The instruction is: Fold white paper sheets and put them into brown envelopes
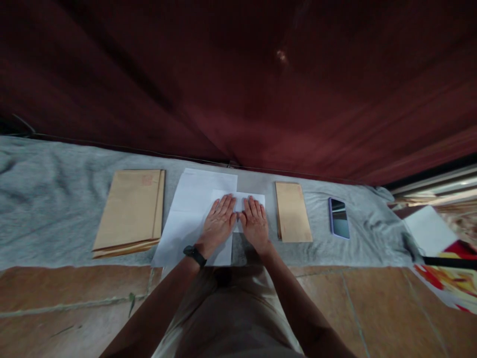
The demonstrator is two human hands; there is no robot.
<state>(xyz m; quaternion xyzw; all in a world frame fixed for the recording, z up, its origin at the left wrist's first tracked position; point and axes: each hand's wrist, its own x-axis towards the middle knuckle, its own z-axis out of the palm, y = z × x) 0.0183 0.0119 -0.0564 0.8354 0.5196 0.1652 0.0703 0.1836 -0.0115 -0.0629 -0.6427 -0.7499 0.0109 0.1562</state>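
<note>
A small white sheet of paper [241,197], perhaps folded, lies in front of me with both hands flat on it. My left hand [219,221], with a dark watch [195,254] on its wrist, rests fingers outstretched on its left part. On the right part lies my right hand [255,223], also flat, the thumbs close together. Larger white sheets [194,199] are spread beneath and left of my left hand. To the right of my right hand is a small stack of narrow brown envelopes [294,211].
Larger brown envelopes [130,209] are stacked at the left on the grey cloth [55,199]. A phone [339,219] lies to the right. Beyond the cloth rises a dark red surface [238,99]. A colourful printed bag [450,278] sits at far right, above the tiled floor [328,298].
</note>
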